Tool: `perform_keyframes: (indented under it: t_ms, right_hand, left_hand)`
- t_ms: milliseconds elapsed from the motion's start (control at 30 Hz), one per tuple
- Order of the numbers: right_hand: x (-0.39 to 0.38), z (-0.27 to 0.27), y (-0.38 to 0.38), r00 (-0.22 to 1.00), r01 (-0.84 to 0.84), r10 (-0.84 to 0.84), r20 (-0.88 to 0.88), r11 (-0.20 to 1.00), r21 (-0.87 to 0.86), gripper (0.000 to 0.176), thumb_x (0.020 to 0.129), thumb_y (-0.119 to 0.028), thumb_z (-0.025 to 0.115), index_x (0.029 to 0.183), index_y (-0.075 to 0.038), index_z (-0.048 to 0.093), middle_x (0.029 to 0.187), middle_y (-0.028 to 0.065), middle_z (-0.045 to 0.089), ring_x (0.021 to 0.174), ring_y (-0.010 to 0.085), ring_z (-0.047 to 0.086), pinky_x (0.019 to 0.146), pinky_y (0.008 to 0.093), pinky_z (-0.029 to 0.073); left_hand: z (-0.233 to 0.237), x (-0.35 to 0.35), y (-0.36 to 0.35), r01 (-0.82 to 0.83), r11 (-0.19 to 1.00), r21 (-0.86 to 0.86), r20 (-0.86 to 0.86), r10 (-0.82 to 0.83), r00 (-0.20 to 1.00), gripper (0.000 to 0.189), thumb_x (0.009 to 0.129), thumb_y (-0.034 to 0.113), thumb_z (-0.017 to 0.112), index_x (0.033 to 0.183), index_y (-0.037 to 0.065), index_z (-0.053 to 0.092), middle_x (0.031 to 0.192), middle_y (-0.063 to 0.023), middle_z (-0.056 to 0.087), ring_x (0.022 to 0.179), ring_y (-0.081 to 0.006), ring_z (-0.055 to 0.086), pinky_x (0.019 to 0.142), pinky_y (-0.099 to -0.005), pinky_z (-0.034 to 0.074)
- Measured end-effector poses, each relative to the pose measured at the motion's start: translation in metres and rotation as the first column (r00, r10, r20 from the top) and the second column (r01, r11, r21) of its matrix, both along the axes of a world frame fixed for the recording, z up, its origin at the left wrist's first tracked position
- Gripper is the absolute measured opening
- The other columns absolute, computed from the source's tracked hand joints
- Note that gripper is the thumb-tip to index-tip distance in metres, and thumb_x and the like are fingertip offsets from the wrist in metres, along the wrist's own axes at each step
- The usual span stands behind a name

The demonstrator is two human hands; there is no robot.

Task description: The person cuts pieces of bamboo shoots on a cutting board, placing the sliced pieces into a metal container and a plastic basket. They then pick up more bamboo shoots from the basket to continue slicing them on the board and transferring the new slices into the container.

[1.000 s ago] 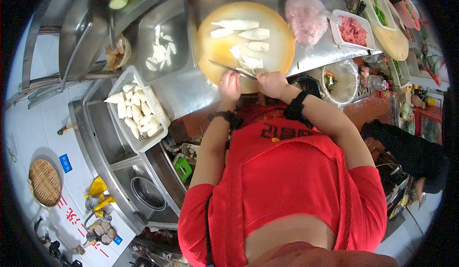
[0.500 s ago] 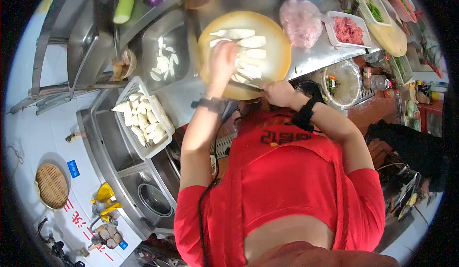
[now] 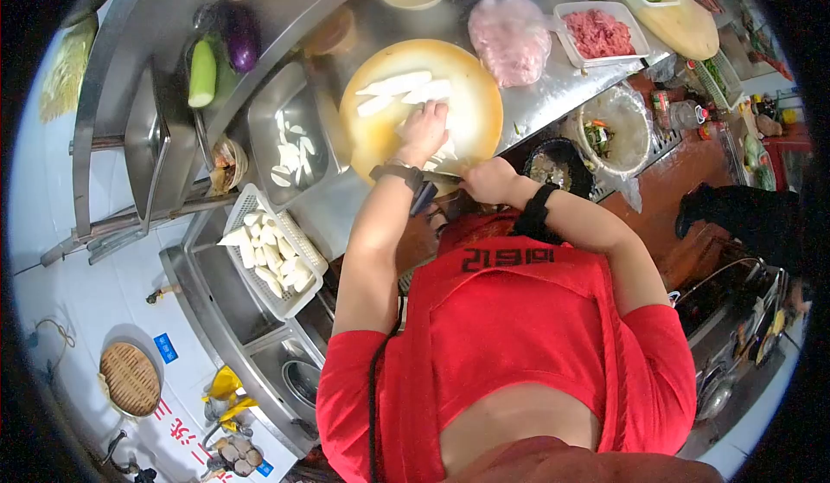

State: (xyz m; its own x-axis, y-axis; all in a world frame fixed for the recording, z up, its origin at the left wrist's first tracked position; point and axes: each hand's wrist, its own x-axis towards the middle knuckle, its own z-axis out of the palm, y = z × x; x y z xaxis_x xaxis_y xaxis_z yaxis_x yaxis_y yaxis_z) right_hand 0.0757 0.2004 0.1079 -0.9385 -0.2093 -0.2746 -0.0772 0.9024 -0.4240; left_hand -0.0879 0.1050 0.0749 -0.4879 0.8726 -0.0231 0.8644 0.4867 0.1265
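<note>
A round wooden cutting board lies on the steel counter with long white vegetable slices on it. My left hand presses down on a pile of white pieces near the board's front edge, fingers curled over them. My right hand grips the handle of a knife, whose blade lies at the board's near edge, just below my left hand. Much of the blade is hidden by my left wrist.
A white basket of white chunks sits over the sink at left, beside a steel tray of slices. A pink bag, a tray of minced meat, an eggplant and a green gourd stand around. A person's dark sleeve is at right.
My left hand drew back from the far slices to the pile at the board's near edge. The knife hand stayed at the edge. The view shifted a little.
</note>
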Motion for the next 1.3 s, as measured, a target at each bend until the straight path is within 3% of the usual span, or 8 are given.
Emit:
perform_keyframes:
  t_ms: [133,200,333,500,633,733,967,1300]
  right_hand:
    - [-0.003,0.003,0.003,1.0,-0.004,0.004,0.024,1.0,0.016,0.029,0.084,-0.027,0.047,0.099,-0.004,0.06,0.087,0.0162,0.064,0.08,0.0304,0.063,0.069,0.0411,0.051]
    - [-0.007,0.013,0.008,0.994,0.021,-0.024,0.107,0.999,0.027,0.029,0.084,-0.027,0.048,0.1,-0.006,0.06,0.087,0.0154,0.064,0.08,0.031,0.063,0.07,0.0417,0.05]
    - [-0.015,0.004,0.023,0.981,0.104,-0.11,0.162,0.994,0.042,0.029,0.084,-0.028,0.048,0.101,-0.008,0.059,0.087,0.016,0.064,0.081,0.0326,0.063,0.07,0.0429,0.05]
    - [-0.018,-0.001,0.031,0.982,0.187,-0.187,0.038,0.982,-0.001,0.031,0.087,-0.033,0.046,0.101,-0.008,0.056,0.085,0.0164,0.064,0.079,0.0333,0.063,0.07,0.0446,0.049]
    - [-0.018,0.006,0.032,0.988,0.146,-0.148,0.045,0.988,0.046,0.03,0.087,-0.032,0.046,0.101,-0.007,0.055,0.081,0.0163,0.064,0.075,0.0332,0.063,0.067,0.0443,0.05]
    - [-0.015,0.01,0.028,0.993,0.119,-0.12,0.012,0.991,0.062,0.029,0.088,-0.032,0.046,0.096,-0.006,0.056,0.077,0.0158,0.064,0.071,0.0326,0.063,0.063,0.0436,0.05]
    - [-0.022,-0.023,0.013,0.996,0.041,-0.026,-0.08,0.98,0.192,0.024,0.087,-0.028,0.048,0.088,-0.005,0.055,0.071,0.0143,0.064,0.062,0.0307,0.063,0.055,0.0416,0.05]
    - [-0.024,-0.009,0.008,0.995,0.081,-0.072,-0.066,0.984,0.156,0.028,0.089,-0.029,0.047,0.088,-0.003,0.055,0.068,0.015,0.064,0.061,0.0301,0.064,0.057,0.0407,0.051]
  left_hand:
    - [0.022,0.0,-0.012,-0.224,0.965,0.137,0.215,0.192,0.958,0.041,0.071,0.015,0.066,0.107,0.004,0.051,0.1,-0.0171,0.058,0.092,-0.0319,0.058,0.081,-0.0394,0.047]
    - [0.039,-0.004,-0.03,-0.414,0.802,0.431,0.362,0.266,0.893,0.041,0.068,0.014,0.067,0.106,0.006,0.052,0.103,-0.0157,0.057,0.098,-0.0326,0.055,0.085,-0.039,0.045]
    - [0.051,0.01,-0.08,-0.505,0.703,0.501,0.402,0.328,0.855,0.04,0.07,0.012,0.066,0.107,0.006,0.053,0.106,-0.0154,0.057,0.099,-0.0323,0.055,0.086,-0.038,0.045]
    - [0.007,0.051,-0.103,-0.329,0.902,0.278,0.311,0.239,0.92,0.037,0.071,0.01,0.063,0.106,0.006,0.055,0.109,-0.014,0.057,0.102,-0.0308,0.053,0.088,-0.0387,0.043]
    - [-0.018,0.069,-0.097,-0.273,0.857,0.437,0.167,0.221,0.961,0.035,0.071,0.01,0.063,0.105,0.006,0.056,0.107,-0.012,0.057,0.101,-0.0299,0.053,0.089,-0.0398,0.041]
    - [-0.027,0.082,-0.102,-0.355,0.681,0.641,0.091,0.392,0.916,0.027,0.075,0.011,0.063,0.101,0.005,0.058,0.099,-0.0091,0.056,0.097,-0.0304,0.052,0.089,-0.0406,0.039]
    - [-0.047,0.081,-0.109,-0.351,0.675,0.649,0.094,0.387,0.917,0.016,0.077,0.009,0.065,0.092,0.005,0.061,0.098,-0.0079,0.057,0.091,-0.0282,0.054,0.082,-0.038,0.041]
    - [-0.045,0.079,-0.107,-0.328,0.654,0.682,0.103,0.358,0.928,0.013,0.076,0.007,0.064,0.089,0.005,0.062,0.095,-0.0096,0.057,0.086,-0.0281,0.055,0.079,-0.0377,0.042]
